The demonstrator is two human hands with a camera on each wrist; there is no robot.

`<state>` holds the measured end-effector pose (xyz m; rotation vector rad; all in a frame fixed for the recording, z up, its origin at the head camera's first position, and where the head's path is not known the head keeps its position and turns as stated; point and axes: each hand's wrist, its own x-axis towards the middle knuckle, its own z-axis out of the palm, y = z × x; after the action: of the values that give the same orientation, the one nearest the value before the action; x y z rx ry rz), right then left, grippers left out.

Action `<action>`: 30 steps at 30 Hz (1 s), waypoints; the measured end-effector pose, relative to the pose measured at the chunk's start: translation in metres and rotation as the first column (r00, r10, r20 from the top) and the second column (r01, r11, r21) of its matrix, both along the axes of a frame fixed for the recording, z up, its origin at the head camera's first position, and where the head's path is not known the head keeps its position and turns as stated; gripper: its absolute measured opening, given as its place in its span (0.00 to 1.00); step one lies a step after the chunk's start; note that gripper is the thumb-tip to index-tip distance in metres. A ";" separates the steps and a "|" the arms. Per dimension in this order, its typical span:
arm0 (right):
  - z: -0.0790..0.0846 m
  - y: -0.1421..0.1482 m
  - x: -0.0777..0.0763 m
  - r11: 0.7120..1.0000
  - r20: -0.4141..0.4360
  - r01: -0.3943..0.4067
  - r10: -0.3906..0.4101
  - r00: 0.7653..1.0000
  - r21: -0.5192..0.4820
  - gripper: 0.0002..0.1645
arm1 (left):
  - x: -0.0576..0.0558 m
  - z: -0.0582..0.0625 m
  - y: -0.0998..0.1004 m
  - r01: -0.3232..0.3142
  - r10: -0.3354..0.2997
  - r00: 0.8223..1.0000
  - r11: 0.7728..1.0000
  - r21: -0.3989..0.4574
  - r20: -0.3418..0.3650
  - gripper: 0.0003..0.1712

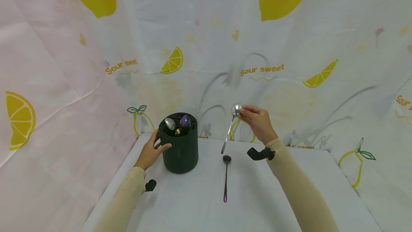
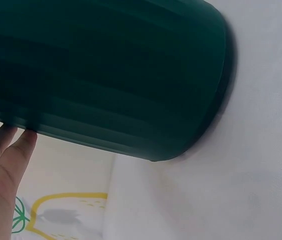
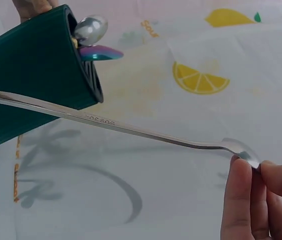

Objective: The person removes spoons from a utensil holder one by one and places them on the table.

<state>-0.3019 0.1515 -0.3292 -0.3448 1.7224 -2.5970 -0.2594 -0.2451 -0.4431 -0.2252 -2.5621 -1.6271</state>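
Observation:
By its bowl, my right hand (image 1: 259, 121) pinches a long-handled silver spoon (image 1: 229, 131). The spoon's handle hangs down and slants to the left, above the table. In the right wrist view the fingertips and thumb grip the bowl's edge. My left hand (image 1: 151, 153) holds the side of a dark green utensil holder (image 1: 181, 156), thumb in front and fingers at its far left side. A silver spoon (image 1: 170, 123), a purple-blue spoon (image 1: 185, 121) and a small gold utensil (image 1: 178, 131) stand in the holder. A dark purplish spoon (image 1: 225, 180) lies on the table, below the held one.
The table (image 1: 257, 196) has a white cover. Behind it hangs a lemon-print cloth (image 1: 206, 46), close to the table's far edge. Black wrist-worn pieces show at both sleeves.

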 end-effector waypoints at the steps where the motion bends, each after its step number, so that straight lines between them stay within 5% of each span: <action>1: -0.005 0.003 -0.001 1.000 0.009 0.001 -0.001 1.000 0.008 0.16 | 0.002 0.003 0.001 0.000 0.000 1.000 1.000 -0.006 0.002 0.56; 11: -0.055 0.028 -0.005 0.993 0.079 -0.019 0.010 0.997 0.115 0.28 | 0.008 0.010 0.004 0.005 -0.005 1.000 1.000 -0.016 -0.001 0.55; 20: -0.090 0.039 -0.005 0.997 0.187 -0.024 0.010 0.982 0.071 0.09 | 0.008 0.009 0.003 0.003 -0.003 1.000 1.000 -0.011 0.003 0.55; 30: -0.128 0.047 -0.010 0.993 0.323 -0.018 -0.023 0.946 0.121 0.19 | 0.007 0.009 0.004 -0.001 0.001 1.000 1.000 -0.015 0.012 0.55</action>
<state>-0.3116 0.1985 -0.4573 0.0841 1.7486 -2.3663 -0.2521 -0.2412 -0.4341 -0.2155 -2.5838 -1.6137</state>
